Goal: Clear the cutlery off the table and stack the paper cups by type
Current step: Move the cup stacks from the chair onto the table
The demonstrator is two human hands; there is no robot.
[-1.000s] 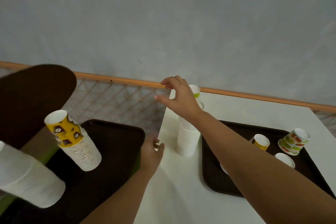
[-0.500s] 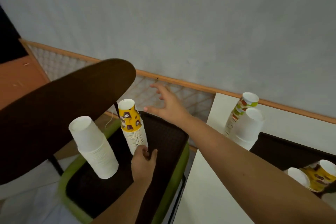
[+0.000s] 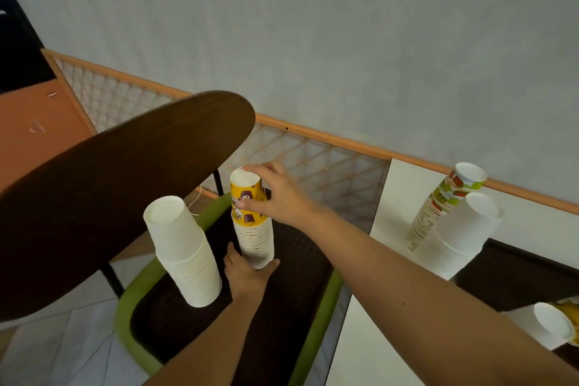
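Observation:
A tall stack of yellow-and-brown printed cups (image 3: 252, 222) stands upside down on a dark tray (image 3: 294, 263) lying on a green chair seat. My right hand (image 3: 275, 194) grips the top of this stack, thumb on the near side and fingers over the top rim. My left hand (image 3: 246, 273) holds the stack's base, thumb and fingers on either side. A plain white cup stack (image 3: 185, 251) stands to its left on the same tray. On the white table (image 3: 360, 341) at right stand a green-and-red patterned stack (image 3: 438, 207) and another white stack (image 3: 460, 235).
A dark brown chair back (image 3: 109, 191) leans over the tray from the left. The green chair seat rim (image 3: 125, 316) surrounds the tray. A second dark tray (image 3: 513, 279) on the table carries loose cups, a white one (image 3: 551, 321) and a yellow one (image 3: 568, 313). A wooden rail (image 3: 313, 133) with mesh runs along the wall.
My view has swung left from the table to the chair. My right hand left the table stacks and closed on the top of the yellow stack; my left hand now holds its base.

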